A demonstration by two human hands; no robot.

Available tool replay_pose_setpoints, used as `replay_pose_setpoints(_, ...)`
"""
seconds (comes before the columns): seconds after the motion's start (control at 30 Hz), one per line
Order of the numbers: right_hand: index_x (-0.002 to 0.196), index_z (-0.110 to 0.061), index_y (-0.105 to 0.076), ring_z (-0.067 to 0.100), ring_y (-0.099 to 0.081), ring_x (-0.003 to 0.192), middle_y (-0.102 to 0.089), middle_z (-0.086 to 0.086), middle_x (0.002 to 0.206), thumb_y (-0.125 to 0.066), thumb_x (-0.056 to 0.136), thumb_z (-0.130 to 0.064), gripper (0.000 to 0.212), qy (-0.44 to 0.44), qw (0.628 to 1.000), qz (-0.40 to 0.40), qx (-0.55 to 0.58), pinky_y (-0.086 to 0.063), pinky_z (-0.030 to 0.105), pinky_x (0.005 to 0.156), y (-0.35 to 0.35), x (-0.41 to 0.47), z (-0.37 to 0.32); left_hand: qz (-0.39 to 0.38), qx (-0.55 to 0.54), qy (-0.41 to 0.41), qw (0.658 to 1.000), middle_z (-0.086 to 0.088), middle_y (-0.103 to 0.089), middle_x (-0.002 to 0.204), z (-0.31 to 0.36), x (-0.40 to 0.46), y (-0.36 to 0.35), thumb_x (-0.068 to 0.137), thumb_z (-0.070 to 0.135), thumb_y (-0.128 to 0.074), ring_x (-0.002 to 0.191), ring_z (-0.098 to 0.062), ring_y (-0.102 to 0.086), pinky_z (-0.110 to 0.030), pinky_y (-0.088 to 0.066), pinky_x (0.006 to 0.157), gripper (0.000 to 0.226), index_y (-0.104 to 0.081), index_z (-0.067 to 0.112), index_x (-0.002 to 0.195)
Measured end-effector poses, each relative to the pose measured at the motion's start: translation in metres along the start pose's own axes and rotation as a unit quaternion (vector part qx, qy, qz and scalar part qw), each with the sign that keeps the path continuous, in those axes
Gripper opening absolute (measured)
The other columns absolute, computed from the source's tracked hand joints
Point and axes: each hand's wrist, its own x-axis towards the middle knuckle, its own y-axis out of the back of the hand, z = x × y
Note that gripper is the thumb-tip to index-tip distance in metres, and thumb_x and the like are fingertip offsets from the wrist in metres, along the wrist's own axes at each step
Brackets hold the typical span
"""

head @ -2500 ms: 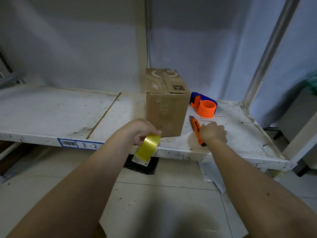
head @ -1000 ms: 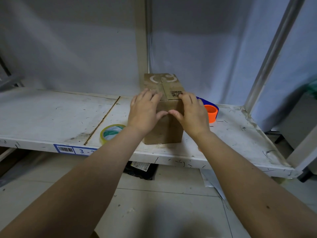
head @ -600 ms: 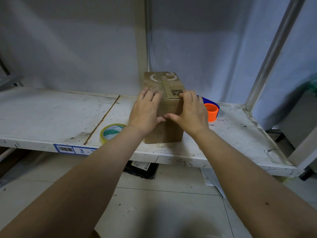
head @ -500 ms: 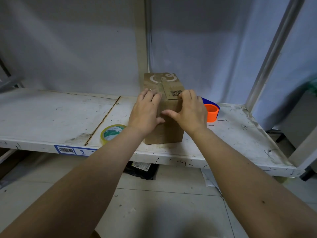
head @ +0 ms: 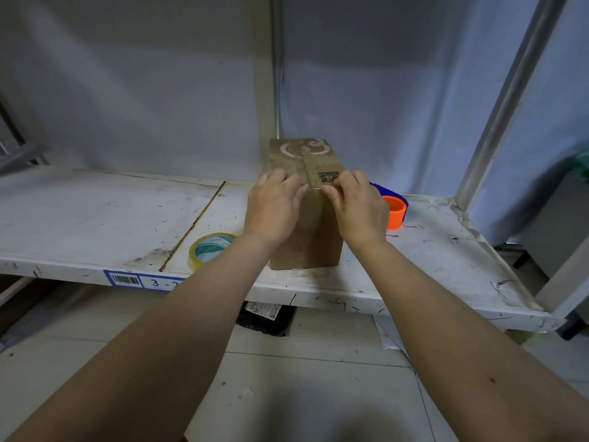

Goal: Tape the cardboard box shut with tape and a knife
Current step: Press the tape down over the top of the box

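A small brown cardboard box (head: 314, 240) stands upright on the white shelf (head: 95, 215), its top flaps folded down with a seam along the middle. My left hand (head: 274, 207) lies against the box's front left, fingertips over the top edge. My right hand (head: 358, 208) grips the front right, thumb and fingers at the top edge near the printed code. The yellow tape roll (head: 208, 248) lies flat on the shelf, left of the box and apart from it. The knife is hidden from view.
An orange and blue tape dispenser (head: 395, 212) sits on the shelf just behind my right hand. A metal post (head: 506, 100) rises at the shelf's right end. A black package (head: 264, 317) lies on the tiled floor beneath.
The tape roll left my left hand and now lies on the shelf; my right hand left the knife. Both hands came onto the box, and their fingers slid up to its top front edge.
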Motion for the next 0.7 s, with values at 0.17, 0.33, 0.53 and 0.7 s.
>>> replay_pose_setpoints(0.17,0.112,-0.017,-0.059,0.021,-0.061,0.092,-0.060,0.003,0.116,-0.041,0.099,-0.037,0.030,-0.016,0.999,0.001,0.046,-0.040,0.026,0.064,-0.001,-0.005,0.002,0.002,-0.097,0.031,0.995,-0.012,-0.053,0.136,0.000,-0.006,-0.001,0.099,0.016,-0.040,0.133,-0.028,-0.040,-0.034,-0.032,0.111,0.033,-0.058,0.011,0.126)
replay_pose_setpoints(0.33,0.142,-0.039,-0.024,0.027,-0.056,0.115,-0.037,0.008,0.145,-0.062,0.080,-0.056,0.074,-0.080,0.977,-0.074,0.182,-0.053,0.045,0.089,-0.009,-0.023,0.016,-0.032,-0.130,0.152,0.979,-0.013,-0.006,0.160,-0.003,-0.028,0.003,0.090,0.037,-0.057,0.145,-0.031,-0.023,-0.042,-0.034,0.109,0.069,-0.019,0.037,0.148)
replay_pose_setpoints(0.53,0.147,-0.038,-0.017,0.022,-0.062,0.106,-0.060,0.003,0.128,-0.065,0.084,-0.044,0.080,-0.050,0.984,-0.075,0.156,-0.054,0.036,0.083,-0.019,-0.015,0.005,-0.058,-0.141,0.142,0.978,-0.012,-0.046,0.136,-0.020,-0.004,-0.003,0.080,0.030,-0.071,0.122,-0.027,-0.049,-0.032,-0.040,0.099,0.068,-0.039,0.033,0.139)
replay_pose_setpoints(0.7,0.145,-0.033,-0.024,0.024,-0.065,0.098,-0.061,0.007,0.125,-0.060,0.090,-0.036,0.066,-0.064,0.987,-0.088,0.122,-0.052,0.032,0.075,-0.037,0.006,0.004,-0.084,-0.127,0.134,0.979,-0.011,-0.052,0.130,-0.039,0.026,-0.013,0.078,0.029,-0.073,0.118,-0.027,-0.050,-0.027,-0.036,0.095,0.068,-0.041,0.032,0.138)
